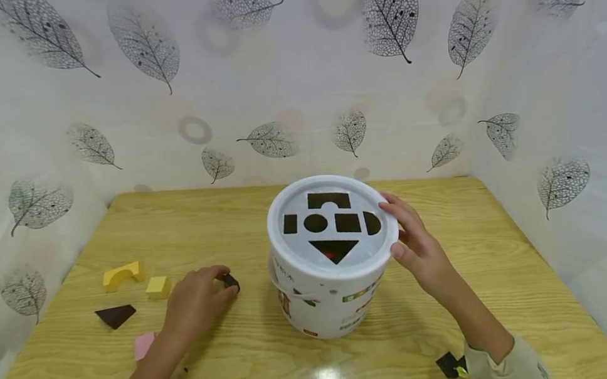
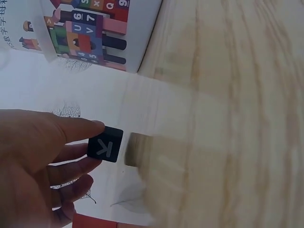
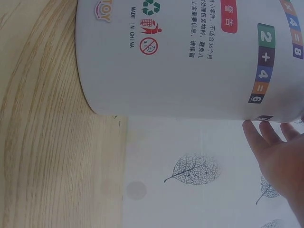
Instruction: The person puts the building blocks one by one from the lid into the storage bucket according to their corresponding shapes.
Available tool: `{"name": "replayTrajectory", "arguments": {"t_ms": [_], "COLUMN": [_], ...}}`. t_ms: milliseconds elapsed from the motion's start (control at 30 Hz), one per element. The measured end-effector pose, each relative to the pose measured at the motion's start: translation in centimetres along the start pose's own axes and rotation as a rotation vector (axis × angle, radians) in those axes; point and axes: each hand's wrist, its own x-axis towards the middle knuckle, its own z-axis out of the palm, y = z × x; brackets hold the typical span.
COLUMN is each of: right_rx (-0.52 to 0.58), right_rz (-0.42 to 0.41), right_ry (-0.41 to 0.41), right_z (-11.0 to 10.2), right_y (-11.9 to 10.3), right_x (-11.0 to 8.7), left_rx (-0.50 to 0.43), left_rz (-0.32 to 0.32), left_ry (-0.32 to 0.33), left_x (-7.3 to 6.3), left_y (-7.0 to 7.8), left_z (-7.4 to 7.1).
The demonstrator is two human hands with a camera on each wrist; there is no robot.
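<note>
A white bucket (image 1: 326, 307) stands on the wooden table, its white lid (image 1: 299, 250) cut with several shaped holes. Left of it, my left hand (image 1: 194, 298) pinches a small black block (image 2: 107, 144) between thumb and fingers; a pale letter K shows on its face. The block is close over the table, with its dark reflection beside it in the left wrist view. My right hand (image 1: 422, 257) rests on the bucket's right side at the lid rim, fingers fairly straight, fingertips against the wall in the right wrist view.
On the table's left lie a yellow arch block (image 1: 123, 275), a yellow block (image 1: 158, 287), a dark brown triangular block (image 1: 117, 315) and a pink block (image 1: 144, 345), partly behind my left forearm. A red piece (image 2: 95, 221) shows at the left wrist view's bottom. Leaf-printed sheeting (image 1: 291, 90) surrounds the table.
</note>
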Motion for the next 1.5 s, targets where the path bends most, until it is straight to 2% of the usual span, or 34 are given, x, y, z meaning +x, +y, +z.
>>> {"name": "replayTrajectory", "arguments": {"t_ms": [167, 333, 600, 767, 1100, 1333, 1500], "right_rx": [-0.010, -0.004, -0.010, -0.006, -0.006, -0.007, -0.004], "right_rz": [0.011, -0.019, -0.007, -0.013, -0.031, -0.029, -0.036], "right_ry": [-0.005, -0.001, -0.013, -0.011, 0.003, 0.001, 0.001], "right_z": [-0.1, -0.1, -0.2, -0.2, 0.0, 0.1, 0.0], "right_y": [0.0, 0.1, 0.0, 0.1, 0.0, 0.1, 0.0], "right_x": [0.0, 0.0, -0.1, 0.0, 0.1, 0.0, 0.0], "left_rx": [-0.072, -0.185, -0.259, -0.333, -0.406, -0.442, -0.458], "left_rz": [0.003, 0.011, 0.048, 0.065, 0.143, 0.188, 0.251], "left_ry": [-0.014, -0.042, -0.027, -0.042, -0.023, -0.029, -0.049], "left_x": [0.1, 0.2, 0.5, 0.5, 0.9, 1.6, 2.9], "left_y": [0.0, 0.5, 2.7, 4.1, 7.0, 8.6, 9.4], "left_z": [-0.3, -1.5, -4.7, -6.9, -10.8, -12.2, -12.2]}}
